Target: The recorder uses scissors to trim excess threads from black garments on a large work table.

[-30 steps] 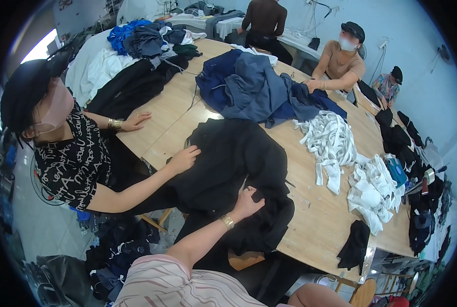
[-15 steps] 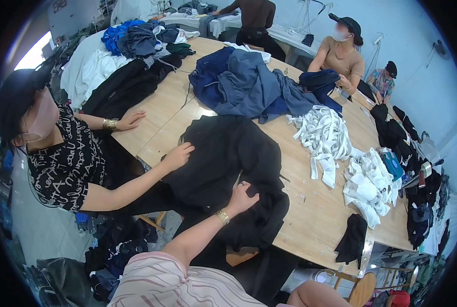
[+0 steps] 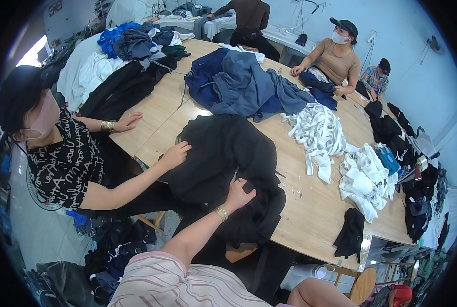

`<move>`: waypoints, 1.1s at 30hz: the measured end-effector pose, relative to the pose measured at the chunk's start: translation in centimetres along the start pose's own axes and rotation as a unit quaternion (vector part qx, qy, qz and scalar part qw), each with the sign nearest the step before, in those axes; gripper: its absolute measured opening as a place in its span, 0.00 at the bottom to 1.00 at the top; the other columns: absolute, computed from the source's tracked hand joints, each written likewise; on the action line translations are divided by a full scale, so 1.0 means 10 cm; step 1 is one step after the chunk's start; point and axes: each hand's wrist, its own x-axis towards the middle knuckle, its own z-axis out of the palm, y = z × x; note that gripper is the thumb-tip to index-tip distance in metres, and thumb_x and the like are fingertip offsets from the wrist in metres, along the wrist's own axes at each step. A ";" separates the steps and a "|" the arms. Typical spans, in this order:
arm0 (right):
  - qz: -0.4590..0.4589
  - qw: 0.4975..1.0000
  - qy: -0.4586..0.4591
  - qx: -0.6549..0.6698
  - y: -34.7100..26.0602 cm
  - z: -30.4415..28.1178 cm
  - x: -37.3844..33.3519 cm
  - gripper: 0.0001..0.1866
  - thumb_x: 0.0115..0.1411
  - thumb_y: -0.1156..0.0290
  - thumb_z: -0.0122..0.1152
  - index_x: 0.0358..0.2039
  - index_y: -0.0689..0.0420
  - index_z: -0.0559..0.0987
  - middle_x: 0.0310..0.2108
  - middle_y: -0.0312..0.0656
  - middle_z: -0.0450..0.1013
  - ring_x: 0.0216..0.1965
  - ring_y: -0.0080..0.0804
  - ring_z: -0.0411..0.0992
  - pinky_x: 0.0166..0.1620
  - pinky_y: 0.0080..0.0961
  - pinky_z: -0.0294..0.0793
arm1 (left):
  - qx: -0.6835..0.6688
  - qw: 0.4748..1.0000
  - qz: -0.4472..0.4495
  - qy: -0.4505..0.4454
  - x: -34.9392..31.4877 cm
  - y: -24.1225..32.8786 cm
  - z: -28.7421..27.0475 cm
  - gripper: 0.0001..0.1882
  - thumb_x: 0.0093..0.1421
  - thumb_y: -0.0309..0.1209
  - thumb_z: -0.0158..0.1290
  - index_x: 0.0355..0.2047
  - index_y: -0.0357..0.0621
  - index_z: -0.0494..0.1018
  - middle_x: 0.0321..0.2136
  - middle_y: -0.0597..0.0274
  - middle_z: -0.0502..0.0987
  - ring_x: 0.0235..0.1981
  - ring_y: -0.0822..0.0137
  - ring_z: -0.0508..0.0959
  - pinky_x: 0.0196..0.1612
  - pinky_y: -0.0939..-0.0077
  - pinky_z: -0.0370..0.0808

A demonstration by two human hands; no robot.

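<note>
A heap of black cloth (image 3: 228, 138) lies at the table's near edge, with part of it hanging over. My left hand (image 3: 238, 195), with a gold bracelet at the wrist, has its fingers curled onto the cloth's near part. A thin pale sliver (image 3: 234, 175) shows by the fingertips; its kind is unclear. At lower right only a bent part of my right arm (image 3: 315, 297) shows, and that hand is out of view. On the left, a co-worker's hand (image 3: 177, 155) rests on the same cloth, while their other hand (image 3: 128, 121) lies on the tabletop.
Blue-grey and navy garments (image 3: 243, 84) lie beyond the black cloth. White strips (image 3: 320, 130) and white cloth pieces (image 3: 366, 179) are to the right, near a small black piece (image 3: 349, 233). A person in a tan shirt (image 3: 336, 61) works across the table. A wooden stool (image 3: 363, 286) stands below.
The person in the tan shirt has lowered the navy garment and reached one hand out to the left. My left hand stays at the black cloth. The view has shifted slightly.
</note>
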 end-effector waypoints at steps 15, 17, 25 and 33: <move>0.005 0.999 -0.050 0.001 0.01 0.04 0.02 0.08 0.60 0.62 0.41 0.32 0.41 0.72 0.37 0.25 0.64 0.24 0.30 0.64 0.26 0.34 0.69 | 0.009 1.000 -0.008 -0.012 -0.01 0.09 0.04 0.22 0.43 0.39 0.59 0.27 0.27 0.71 0.28 0.43 0.74 0.34 0.48 0.74 0.42 0.63 0.70; 0.006 0.998 -0.054 0.015 -0.02 0.10 -0.04 0.08 0.60 0.62 0.41 0.32 0.41 0.72 0.38 0.25 0.63 0.25 0.30 0.65 0.26 0.34 0.69 | 0.003 1.000 0.000 -0.005 -0.01 0.10 0.02 0.22 0.43 0.39 0.59 0.27 0.27 0.71 0.28 0.43 0.74 0.33 0.48 0.74 0.42 0.63 0.70; 0.016 1.000 -0.022 0.013 -0.03 0.16 -0.04 0.08 0.59 0.64 0.42 0.34 0.43 0.72 0.38 0.24 0.61 0.23 0.32 0.65 0.26 0.36 0.69 | -0.014 1.000 -0.014 -0.021 -0.01 0.16 -0.01 0.22 0.43 0.38 0.59 0.28 0.27 0.71 0.27 0.43 0.74 0.33 0.49 0.75 0.42 0.64 0.70; 0.028 0.997 -0.065 0.020 -0.06 0.17 -0.05 0.08 0.59 0.65 0.42 0.33 0.45 0.73 0.39 0.25 0.63 0.22 0.34 0.66 0.26 0.37 0.70 | 0.000 0.999 0.027 0.020 -0.03 0.02 0.08 0.20 0.42 0.37 0.59 0.25 0.29 0.70 0.25 0.45 0.74 0.30 0.49 0.75 0.39 0.64 0.71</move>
